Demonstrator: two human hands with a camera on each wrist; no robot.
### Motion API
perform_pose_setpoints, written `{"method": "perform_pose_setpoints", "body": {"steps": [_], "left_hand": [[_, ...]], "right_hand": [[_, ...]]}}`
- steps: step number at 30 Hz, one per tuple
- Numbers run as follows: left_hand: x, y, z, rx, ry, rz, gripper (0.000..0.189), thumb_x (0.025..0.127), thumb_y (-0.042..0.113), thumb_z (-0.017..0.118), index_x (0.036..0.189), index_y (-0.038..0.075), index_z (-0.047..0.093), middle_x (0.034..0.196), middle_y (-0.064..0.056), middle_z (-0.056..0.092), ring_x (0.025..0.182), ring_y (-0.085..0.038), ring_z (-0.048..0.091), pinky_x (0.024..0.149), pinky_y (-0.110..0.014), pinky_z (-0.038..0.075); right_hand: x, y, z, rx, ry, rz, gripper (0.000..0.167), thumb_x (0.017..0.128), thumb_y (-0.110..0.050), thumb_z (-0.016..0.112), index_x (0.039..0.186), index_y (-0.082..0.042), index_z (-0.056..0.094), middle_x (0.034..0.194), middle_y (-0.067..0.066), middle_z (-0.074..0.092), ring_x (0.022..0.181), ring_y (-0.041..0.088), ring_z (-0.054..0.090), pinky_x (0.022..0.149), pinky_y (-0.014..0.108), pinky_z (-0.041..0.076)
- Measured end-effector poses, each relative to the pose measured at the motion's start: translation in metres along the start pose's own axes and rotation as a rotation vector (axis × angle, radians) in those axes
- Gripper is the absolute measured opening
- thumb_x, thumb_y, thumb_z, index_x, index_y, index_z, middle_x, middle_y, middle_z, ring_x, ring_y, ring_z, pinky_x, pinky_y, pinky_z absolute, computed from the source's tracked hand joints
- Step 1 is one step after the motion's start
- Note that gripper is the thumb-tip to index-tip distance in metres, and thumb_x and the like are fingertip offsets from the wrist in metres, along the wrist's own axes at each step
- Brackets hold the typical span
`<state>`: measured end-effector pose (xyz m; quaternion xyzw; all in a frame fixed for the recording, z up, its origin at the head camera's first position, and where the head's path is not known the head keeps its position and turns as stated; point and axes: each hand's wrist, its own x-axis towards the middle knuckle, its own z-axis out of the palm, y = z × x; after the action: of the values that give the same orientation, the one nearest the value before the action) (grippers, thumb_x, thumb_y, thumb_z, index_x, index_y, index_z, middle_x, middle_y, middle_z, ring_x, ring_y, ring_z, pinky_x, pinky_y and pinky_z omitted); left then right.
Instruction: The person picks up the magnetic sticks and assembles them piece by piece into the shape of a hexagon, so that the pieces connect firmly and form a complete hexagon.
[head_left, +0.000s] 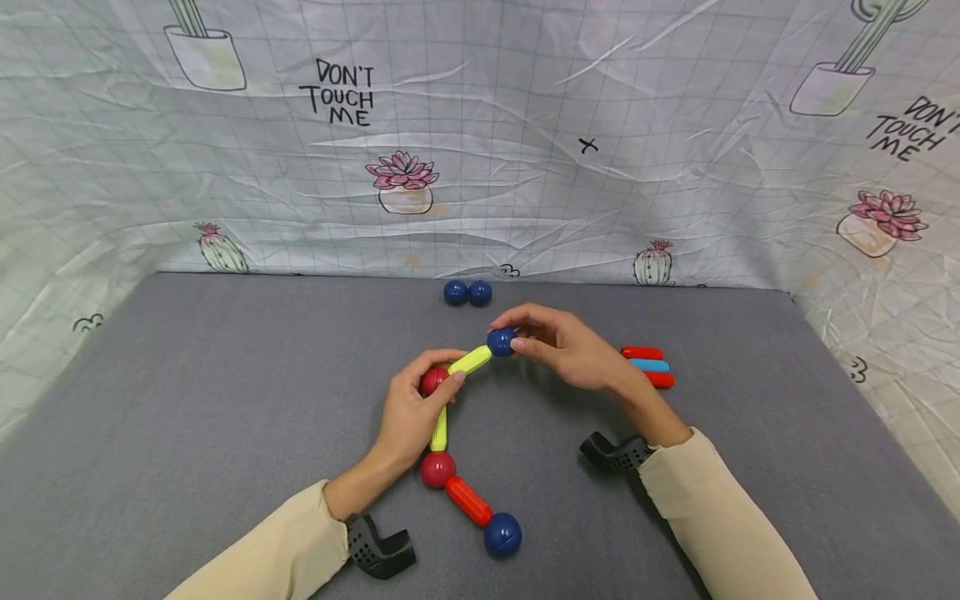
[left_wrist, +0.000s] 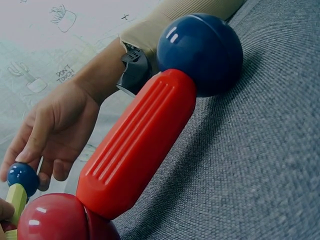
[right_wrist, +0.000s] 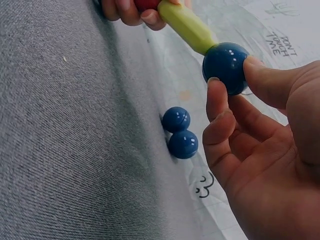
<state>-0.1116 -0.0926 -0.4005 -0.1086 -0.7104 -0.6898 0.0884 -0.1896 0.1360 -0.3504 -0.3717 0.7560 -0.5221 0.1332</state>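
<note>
Head view, right fingers (head_left: 534, 314) pinching blue ball (head_left: 500, 342), left fingers (head_left: 446, 390) gripping red ball (head_left: 432, 381), well inside edges of table (head_left: 247, 400)

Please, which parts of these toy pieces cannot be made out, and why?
Head view: join of upper red ball and lower yellow stick, left hand covers it.
Head view: left end of nearer loose red stick, behind right forearm.
Left wrist view: lower red ball, cut off by bottom edge.
Right wrist view: upper red ball, cut off by top edge.
</note>
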Motion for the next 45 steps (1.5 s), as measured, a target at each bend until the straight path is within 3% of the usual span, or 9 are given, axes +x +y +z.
{"method": "perform_pose_setpoints", "body": {"steps": [13, 20, 26, 33, 38, 45], "left_hand": [[0.001, -0.001, -0.001, 0.000, -0.021, -0.010, 0.021, 0.090, 0.010, 0.067, 0.110, 0.005, 0.065, 0.087, -0.011, 0.059, 0.064, -0.019, 0.053, 0.056, -0.022, 0.045], [-0.003, 0.032, -0.001, 0.009, -0.069, -0.020, 0.025, 0.089, 0.001, 0.066, 0.114, -0.003, 0.064, 0.091, -0.015, 0.062, 0.066, -0.038, 0.055, 0.058, -0.032, 0.050], [-0.005, 0.031, -0.001, -0.007, -0.060, -0.015, 0.026, 0.088, -0.001, 0.067, 0.113, -0.004, 0.064, 0.089, -0.016, 0.063, 0.065, -0.040, 0.055, 0.058, -0.033, 0.051], [-0.005, 0.031, -0.002, -0.001, -0.061, -0.011, 0.026, 0.087, -0.001, 0.067, 0.113, -0.004, 0.064, 0.088, -0.017, 0.062, 0.064, -0.040, 0.055, 0.057, -0.033, 0.051], [-0.004, 0.031, -0.001, 0.007, -0.078, -0.010, 0.026, 0.088, 0.000, 0.067, 0.113, -0.003, 0.064, 0.089, -0.017, 0.062, 0.065, -0.040, 0.055, 0.058, -0.032, 0.051], [-0.004, 0.030, 0.000, -0.006, -0.092, -0.016, 0.026, 0.087, -0.002, 0.067, 0.114, -0.003, 0.063, 0.092, -0.017, 0.062, 0.066, -0.038, 0.055, 0.060, -0.033, 0.052]], "right_hand": [[0.001, -0.005, 0.004, -0.010, -0.018, 0.022, 0.029, 0.098, -0.010, 0.056, 0.127, -0.010, 0.058, 0.122, 0.003, 0.057, 0.099, 0.023, 0.054, 0.082, 0.037, 0.049], [0.002, -0.006, 0.007, -0.008, -0.033, 0.025, 0.030, 0.097, -0.011, 0.058, 0.127, -0.011, 0.058, 0.121, 0.002, 0.058, 0.097, 0.023, 0.055, 0.080, 0.037, 0.050], [-0.003, -0.010, 0.002, -0.053, -0.025, 0.038, 0.031, 0.096, -0.012, 0.059, 0.127, -0.012, 0.058, 0.121, 0.001, 0.059, 0.097, 0.025, 0.058, 0.080, 0.037, 0.051], [-0.026, -0.011, -0.024, -0.218, 0.057, 0.100, 0.027, 0.098, -0.017, 0.056, 0.124, -0.012, 0.060, 0.121, 0.007, 0.061, 0.095, 0.030, 0.061, 0.077, 0.038, 0.051], [-0.050, -0.008, -0.047, -0.254, 0.118, 0.166, 0.027, 0.099, -0.020, 0.054, 0.125, -0.013, 0.060, 0.121, 0.004, 0.061, 0.101, 0.032, 0.060, 0.081, 0.040, 0.051], [-0.077, -0.005, -0.072, -0.283, 0.198, 0.237, 0.030, 0.099, -0.022, 0.056, 0.126, -0.010, 0.059, 0.121, 0.008, 0.061, 0.104, 0.032, 0.060, 0.082, 0.026, 0.050]]}}
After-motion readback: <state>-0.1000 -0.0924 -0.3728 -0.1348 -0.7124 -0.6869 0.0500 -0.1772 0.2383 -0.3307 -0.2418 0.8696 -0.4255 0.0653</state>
